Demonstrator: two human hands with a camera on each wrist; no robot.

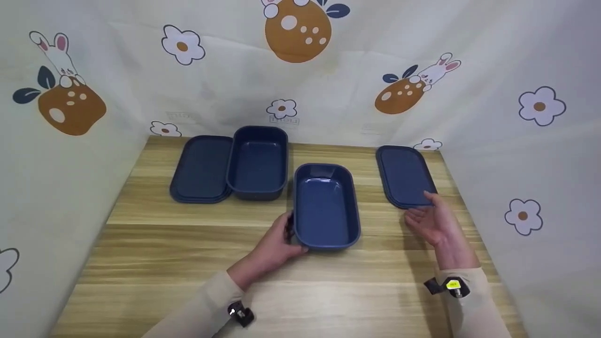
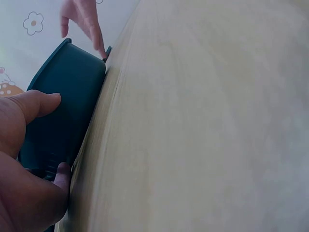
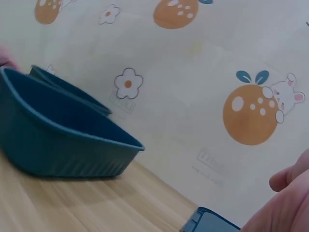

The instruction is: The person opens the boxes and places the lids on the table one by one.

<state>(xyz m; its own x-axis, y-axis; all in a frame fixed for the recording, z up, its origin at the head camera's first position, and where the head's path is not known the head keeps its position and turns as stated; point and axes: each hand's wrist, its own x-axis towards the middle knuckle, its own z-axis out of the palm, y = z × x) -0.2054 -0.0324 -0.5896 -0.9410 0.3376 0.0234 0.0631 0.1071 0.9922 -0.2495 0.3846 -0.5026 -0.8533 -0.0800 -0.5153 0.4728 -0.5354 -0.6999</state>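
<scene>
A deep blue rectangular food container (image 1: 326, 206) stands uncovered on the table, a little right of the middle. My left hand (image 1: 270, 249) holds its near left corner, with the thumb on the near wall and the fingers at the left side, partly hidden in the head view. In the left wrist view, the thumb (image 2: 46, 104) lies against the container's wall (image 2: 67, 92). On the right, my right hand (image 1: 436, 225) has its palm turned inward and fingers extended, at the near end of a flat blue lid (image 1: 406, 176). Whether it touches the lid I cannot tell.
A second blue container (image 1: 259, 164) stands back left, without a lid on it. Another blue lid (image 1: 202, 169) lies flat against its left side. The wooden table (image 1: 188, 249) is bordered at the back and sides by a printed cloth (image 1: 225, 80).
</scene>
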